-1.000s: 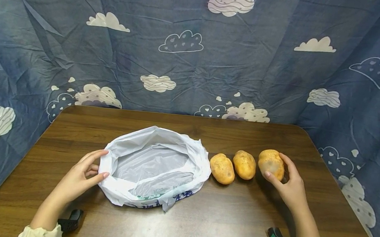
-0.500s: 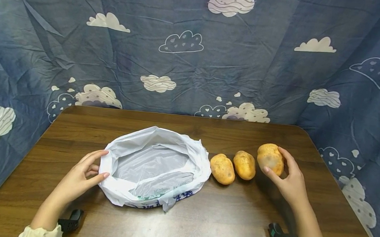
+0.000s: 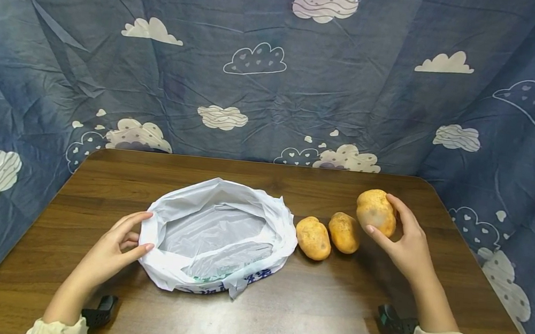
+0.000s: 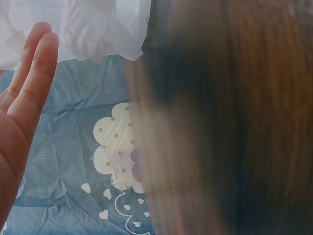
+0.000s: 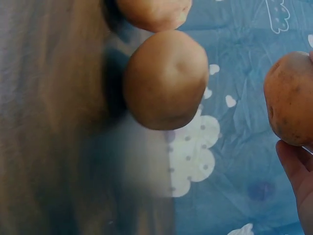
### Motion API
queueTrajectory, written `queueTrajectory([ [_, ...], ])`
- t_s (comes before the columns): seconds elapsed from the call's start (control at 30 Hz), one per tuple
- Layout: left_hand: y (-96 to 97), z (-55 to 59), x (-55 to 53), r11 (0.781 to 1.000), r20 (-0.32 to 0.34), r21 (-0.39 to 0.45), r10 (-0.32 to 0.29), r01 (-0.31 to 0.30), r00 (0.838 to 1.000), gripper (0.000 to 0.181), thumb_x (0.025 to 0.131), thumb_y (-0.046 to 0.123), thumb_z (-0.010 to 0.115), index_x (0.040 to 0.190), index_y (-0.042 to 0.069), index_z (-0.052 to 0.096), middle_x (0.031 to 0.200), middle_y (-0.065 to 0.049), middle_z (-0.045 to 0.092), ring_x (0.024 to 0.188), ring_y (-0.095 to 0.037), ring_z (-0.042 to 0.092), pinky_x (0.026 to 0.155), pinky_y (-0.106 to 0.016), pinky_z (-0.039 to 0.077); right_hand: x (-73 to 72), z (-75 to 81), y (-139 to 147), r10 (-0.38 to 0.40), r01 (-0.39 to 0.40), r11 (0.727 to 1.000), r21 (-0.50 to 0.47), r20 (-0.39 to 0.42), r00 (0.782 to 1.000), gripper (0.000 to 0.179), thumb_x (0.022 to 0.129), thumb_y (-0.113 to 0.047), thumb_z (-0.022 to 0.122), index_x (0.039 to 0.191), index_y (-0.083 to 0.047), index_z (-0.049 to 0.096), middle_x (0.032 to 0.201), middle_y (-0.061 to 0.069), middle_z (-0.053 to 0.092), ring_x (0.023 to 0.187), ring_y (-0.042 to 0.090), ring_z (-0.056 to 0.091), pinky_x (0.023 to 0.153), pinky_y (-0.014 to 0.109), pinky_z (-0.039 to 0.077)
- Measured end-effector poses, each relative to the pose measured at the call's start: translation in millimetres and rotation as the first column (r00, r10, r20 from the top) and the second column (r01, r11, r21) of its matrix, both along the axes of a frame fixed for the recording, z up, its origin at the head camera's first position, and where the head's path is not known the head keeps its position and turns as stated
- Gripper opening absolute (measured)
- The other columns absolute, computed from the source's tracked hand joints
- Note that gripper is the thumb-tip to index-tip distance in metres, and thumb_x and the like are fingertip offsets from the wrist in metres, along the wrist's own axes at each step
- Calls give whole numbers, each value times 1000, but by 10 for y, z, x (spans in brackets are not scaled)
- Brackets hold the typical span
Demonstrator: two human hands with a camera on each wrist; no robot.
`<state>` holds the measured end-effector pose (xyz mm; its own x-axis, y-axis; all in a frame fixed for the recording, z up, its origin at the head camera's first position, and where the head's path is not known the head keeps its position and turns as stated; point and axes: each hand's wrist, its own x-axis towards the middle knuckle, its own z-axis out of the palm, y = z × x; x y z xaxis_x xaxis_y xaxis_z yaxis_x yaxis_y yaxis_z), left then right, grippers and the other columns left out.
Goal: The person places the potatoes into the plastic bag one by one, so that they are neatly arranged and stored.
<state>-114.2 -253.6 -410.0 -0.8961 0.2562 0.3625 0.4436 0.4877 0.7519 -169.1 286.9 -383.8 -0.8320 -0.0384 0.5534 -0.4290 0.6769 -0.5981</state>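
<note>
A white plastic bag (image 3: pixel 222 238) lies with its mouth spread wide, its inside showing and blue print on its front. My left hand (image 3: pixel 109 251) holds the bag's left rim, thumb and forefinger over the edge; two fingers (image 4: pixel 41 68) overlap the bag in the left wrist view. My right hand (image 3: pixel 407 247) grips a large yellow potato (image 3: pixel 375 212) between thumb and fingers, raised above the table. Two more potatoes rest right of the bag: one potato (image 3: pixel 312 238) close by its edge, the other potato (image 3: pixel 344 232) beside it.
The brown wooden table (image 3: pixel 310 322) has a glossy reflection at its front. Behind it hangs a dark blue cloth (image 3: pixel 264 102) printed with clouds. A black band (image 3: pixel 99 309) is on my left wrist, another black band (image 3: pixel 396 322) on my right.
My right hand has lifted the potato up off the table and a little to the left, towards the other two potatoes. The left hand and the bag have stayed put.
</note>
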Motion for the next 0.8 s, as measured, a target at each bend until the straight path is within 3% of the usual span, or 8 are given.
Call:
queueTrajectory([
  [0.6, 11, 10, 13, 1000, 6, 14, 3, -3, 1000, 61, 75, -7, 67, 130, 0, 41, 128, -15, 39, 78, -9, 56, 72, -13, 47, -218, 332, -357, 137, -133, 989, 62, -55, 989, 79, 66, -6, 79, 134, -14, 41, 129, 8, 45, 107, 21, 44, 85, 12, 35],
  [0.8, 6, 13, 7, 1000, 2, 13, 5, -5, 1000, 62, 75, -7, 68, 130, 0, 41, 127, -15, 39, 78, -8, 56, 72, -12, 46, -293, 382, -531, 182, -178, 982, 68, -57, 982, 76, 67, -10, 79, 134, -14, 42, 129, 5, 45, 112, 21, 43, 90, 17, 34],
])
